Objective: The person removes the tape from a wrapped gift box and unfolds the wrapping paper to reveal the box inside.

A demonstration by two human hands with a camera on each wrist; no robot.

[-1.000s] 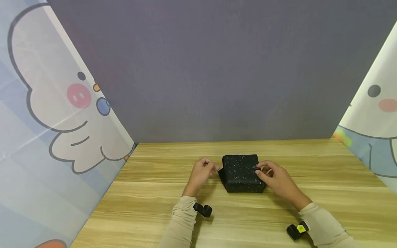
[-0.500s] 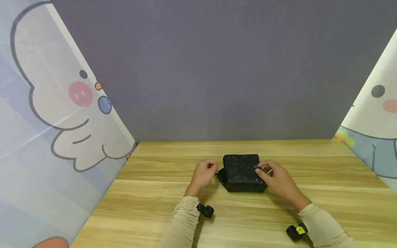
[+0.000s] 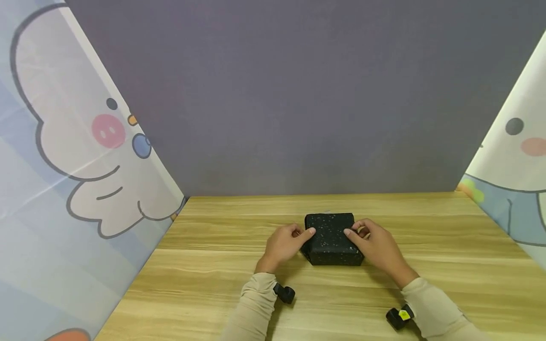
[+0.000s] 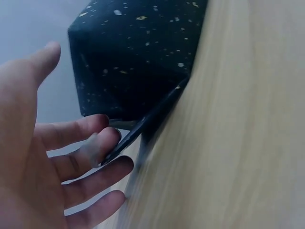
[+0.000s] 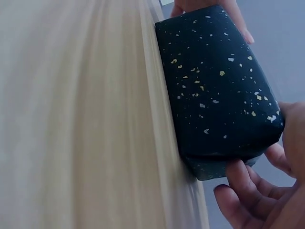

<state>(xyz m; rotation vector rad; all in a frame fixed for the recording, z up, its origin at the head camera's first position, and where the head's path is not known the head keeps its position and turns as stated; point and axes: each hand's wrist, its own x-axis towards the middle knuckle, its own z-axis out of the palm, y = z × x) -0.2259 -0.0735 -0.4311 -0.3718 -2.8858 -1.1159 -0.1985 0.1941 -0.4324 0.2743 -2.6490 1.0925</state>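
One speckled black box (image 3: 331,239) sits on the wooden table (image 3: 200,274).
Left hand (image 3: 284,245), its fingers apart, touches an end flap (image 4: 144,122); right hand (image 3: 378,247) holds the opposite end between thumb and curled fingers.

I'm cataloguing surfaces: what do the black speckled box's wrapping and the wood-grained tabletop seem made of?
Black speckled wrapping: probably smooth paper, perhaps plastic film, faintly shiny; its end flap looks sheet-thin. Yellowish wood-grained tabletop: wood or printed laminate, satin-looking; streaky grain shows, but doesn't settle which.
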